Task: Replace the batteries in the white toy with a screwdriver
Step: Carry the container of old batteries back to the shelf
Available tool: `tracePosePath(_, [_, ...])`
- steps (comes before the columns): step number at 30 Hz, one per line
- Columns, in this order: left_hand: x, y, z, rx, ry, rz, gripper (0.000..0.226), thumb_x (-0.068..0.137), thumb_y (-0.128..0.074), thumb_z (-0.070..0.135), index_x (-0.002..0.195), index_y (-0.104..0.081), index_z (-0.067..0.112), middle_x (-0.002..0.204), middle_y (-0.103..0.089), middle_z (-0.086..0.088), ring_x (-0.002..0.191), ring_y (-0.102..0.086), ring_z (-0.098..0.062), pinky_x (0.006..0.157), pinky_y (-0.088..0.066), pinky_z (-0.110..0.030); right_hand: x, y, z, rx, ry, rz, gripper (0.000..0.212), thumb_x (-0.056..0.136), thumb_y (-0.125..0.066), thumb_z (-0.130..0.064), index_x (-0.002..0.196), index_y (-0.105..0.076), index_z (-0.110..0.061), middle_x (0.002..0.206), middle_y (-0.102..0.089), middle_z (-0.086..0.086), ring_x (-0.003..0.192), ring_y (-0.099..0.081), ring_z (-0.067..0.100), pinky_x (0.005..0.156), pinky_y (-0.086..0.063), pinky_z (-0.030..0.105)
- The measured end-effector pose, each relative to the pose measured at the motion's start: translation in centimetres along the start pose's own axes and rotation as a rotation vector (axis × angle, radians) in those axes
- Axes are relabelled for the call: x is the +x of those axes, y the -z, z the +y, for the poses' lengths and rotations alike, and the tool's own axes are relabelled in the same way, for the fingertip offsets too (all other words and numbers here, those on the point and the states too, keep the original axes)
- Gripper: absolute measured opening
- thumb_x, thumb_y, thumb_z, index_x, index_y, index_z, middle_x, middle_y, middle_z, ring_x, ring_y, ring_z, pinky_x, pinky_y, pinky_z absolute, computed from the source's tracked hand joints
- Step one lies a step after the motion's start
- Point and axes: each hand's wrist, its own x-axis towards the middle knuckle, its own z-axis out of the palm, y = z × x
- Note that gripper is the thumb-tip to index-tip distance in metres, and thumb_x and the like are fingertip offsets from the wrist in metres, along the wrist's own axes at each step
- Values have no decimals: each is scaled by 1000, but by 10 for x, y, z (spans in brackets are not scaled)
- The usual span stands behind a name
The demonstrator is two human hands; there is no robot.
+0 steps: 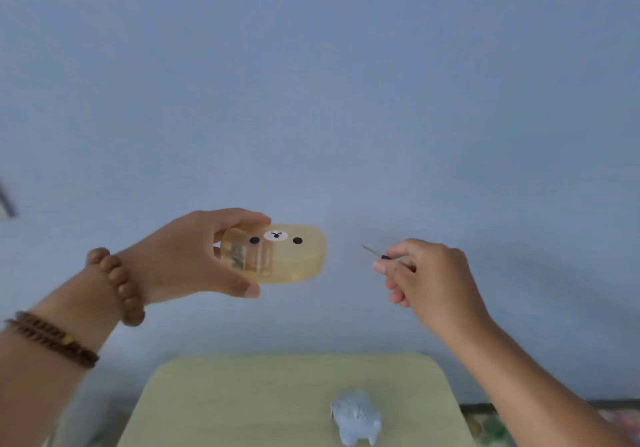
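Left hand [187, 256] is gripping a translucent yellow bear-face case [298, 252] by one end, thumb beneath and fingers curling over the top. Right hand [433, 280] is pinching a small screwdriver [375, 253], its thin shaft pointing toward the case but staying apart from it. I am seeing the white toy [356, 417] lying on the pale yellow-green table [242, 405] below both hands, nearer the right one, with neither touching it.
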Motion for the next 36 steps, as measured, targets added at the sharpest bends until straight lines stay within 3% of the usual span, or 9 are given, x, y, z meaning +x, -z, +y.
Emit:
tracePosePath(3, [8, 80, 52, 22, 12, -8, 89, 49, -94, 39, 129, -56, 48, 117, -67, 28, 108, -66, 1, 103, -50, -35, 37, 39, -87, -5, 55, 40, 12, 91, -73, -18, 79, -71, -17, 61, -70, 2, 44, -65, 14, 45, -53, 21])
tracePosePath(7, [20, 148, 114, 13, 40, 4, 85, 57, -96, 26, 128, -57, 48, 119, -67, 26, 111, -65, 1, 103, -48, -33, 72, 91, -174, -57, 132, 60, 19, 90, -72, -34, 76, -68, -23, 56, -69, -1, 41, -61, 20, 38, -41, 17])
tracePosePath(13, [31, 186, 204, -9, 61, -6, 85, 58, -96, 19, 129, -57, 46, 119, -68, 27, 110, -65, 2, 103, -50, -33, 98, 178, -248, -158, 115, 46, 24, 88, -72, -44, 76, -67, -23, 54, -66, -2, 39, -54, 10, 50, -52, 30])
tracePosePath(18, [28, 233, 297, -34, 73, -12, 84, 60, -95, 19, 130, -56, 44, 117, -68, 26, 110, -66, 0, 101, -52, -31, 110, 255, -293, -166, 52, 24, 23, 88, -72, -44, 80, -61, -26, 60, -67, -3, 48, -59, 15, 51, -49, 28])
tracePosePath(22, [23, 267, 350, 27, 50, 5, 87, 55, -93, 38, 130, -53, 52, 119, -66, 28, 112, -64, -1, 102, -51, -34, 105, 293, -327, -65, 37, -57, 14, 90, -72, -38, 89, -67, -25, 57, -69, 1, 40, -62, 13, 43, -43, 20])
tracePosePath(31, [8, 266, 370, 84, 79, 51, 87, 53, -93, 43, 129, -53, 51, 113, -64, 37, 106, -63, 5, 100, -52, -32, 90, 315, -340, -85, 105, -55, 27, 92, -71, -33, 70, -66, -19, 52, -68, 0, 39, -63, 14, 38, -40, 13])
tracePosePath(36, [-11, 276, 384, 98, 93, 103, 87, 52, -93, 44, 129, -54, 51, 113, -64, 35, 107, -64, 3, 98, -53, -31, 85, 324, -359, -87, 152, -71, 26, 91, -71, -34, 70, -66, -19, 52, -68, 1, 41, -64, 20, 40, -45, 19])
